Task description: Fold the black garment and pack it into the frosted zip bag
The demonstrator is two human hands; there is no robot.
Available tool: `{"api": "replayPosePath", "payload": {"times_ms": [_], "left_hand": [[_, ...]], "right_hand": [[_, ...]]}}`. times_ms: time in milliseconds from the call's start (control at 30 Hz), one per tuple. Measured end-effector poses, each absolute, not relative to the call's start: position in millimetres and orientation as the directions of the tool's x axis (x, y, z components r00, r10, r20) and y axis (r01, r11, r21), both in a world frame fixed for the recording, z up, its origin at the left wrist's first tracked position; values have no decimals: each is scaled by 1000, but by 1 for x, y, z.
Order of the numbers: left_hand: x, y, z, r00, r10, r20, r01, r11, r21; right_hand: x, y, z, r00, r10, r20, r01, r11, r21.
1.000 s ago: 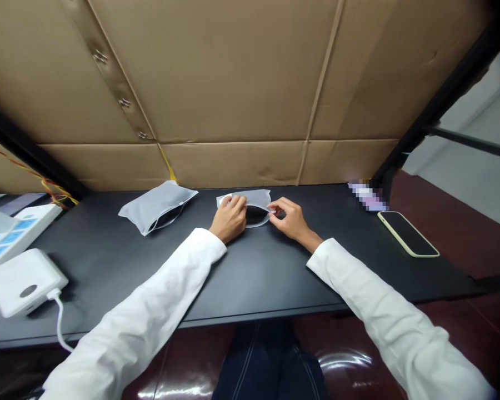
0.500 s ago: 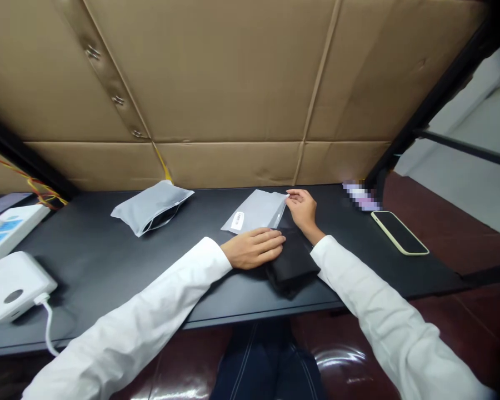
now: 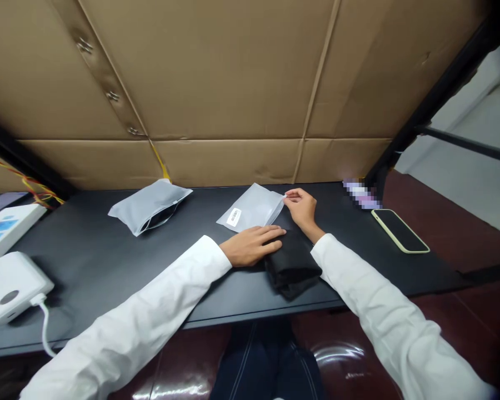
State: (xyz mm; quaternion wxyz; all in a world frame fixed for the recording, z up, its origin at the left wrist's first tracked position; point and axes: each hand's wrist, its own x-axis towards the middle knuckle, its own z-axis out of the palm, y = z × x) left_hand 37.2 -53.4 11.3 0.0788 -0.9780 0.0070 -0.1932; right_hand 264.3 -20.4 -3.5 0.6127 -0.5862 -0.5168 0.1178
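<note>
A frosted plastic bag (image 3: 252, 206) with a small white label lies on the black table, its mouth edge toward the right. My right hand (image 3: 302, 211) pinches the far corner of that mouth between thumb and fingertips. Across the near edge of the bag lies my left hand (image 3: 252, 245), its fingers stretched out and its thumb apart, resting where the bag meets a folded black cloth (image 3: 294, 264). The cloth sits in front of the bag, near the table's front edge. Whether any of it is inside the bag, I cannot tell.
Another frosted bag (image 3: 150, 203), its mouth gaping over something dark, lies at the back left. A white device with a cable (image 3: 16, 286) and a power strip (image 3: 10, 228) stand far left. A phone (image 3: 400, 230) lies right. Cardboard (image 3: 233, 83) walls off the back.
The bag's mouth edge has shifted slightly and looks more parted. My left thumb has spread away from the fingers over the black cloth. My right hand keeps its pinch.
</note>
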Motion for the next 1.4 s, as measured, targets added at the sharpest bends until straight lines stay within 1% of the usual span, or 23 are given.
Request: {"api": "replayPosePath", "payload": {"times_ms": [267, 367, 467, 567, 633, 700, 800, 867, 933, 1033, 1100, 1233, 1333, 1400], "left_hand": [[38, -55, 12, 929, -20, 370, 34, -990, -138], [37, -53, 13, 932, -11, 361, 36, -992, -124], [35, -49, 14, 932, 39, 360, 89, -988, -124], [29, -40, 16, 920, 144, 363, 209, -967, -145], [23, -31, 17, 896, 235, 378, 313, -936, -161], [17, -22, 17, 854, 324, 407, 417, -894, -163], [11, -14, 14, 798, 403, 448, 504, -854, -130], [9, -14, 12, 771, 427, 472, 527, -844, -98], [10, -18, 9, 746, 452, 490, 548, -834, -64], [13, -25, 8, 715, 490, 499, 574, -819, -17], [15, -28, 10, 711, 470, 523, 553, -833, -3], [18, -27, 17, 739, 364, 566, 432, -902, 16], [18, -26, 17, 747, 391, 538, 420, -904, 74], [18, -27, 16, 744, 409, 529, 435, -897, 81]], "right_hand": [[261, -22, -3, 331, 745, 579, 555, 342, -758], [261, -22, -5, 301, 748, 591, 618, 320, -719], [261, -22, -7, 272, 822, 501, 595, 265, -758], [261, -22, -8, 193, 896, 399, 520, 251, -817], [261, -22, -7, 177, 900, 399, 514, 262, -817], [261, -22, -6, 175, 883, 435, 534, 286, -796], [264, -21, -5, 165, 879, 448, 565, 288, -773], [268, -20, -4, 179, 906, 384, 555, 229, -800], [272, -21, 0, 171, 948, 267, 506, 148, -850], [275, -24, 8, 52, 994, 95, 366, 70, -928], [274, -29, 14, -67, 997, 49, 275, 65, -959], [274, -37, 21, -284, 956, 70, 208, 133, -969], [276, -40, 22, -429, 900, 75, 133, 146, -980], [276, -41, 21, -475, 876, 82, 99, 146, -984]]}}
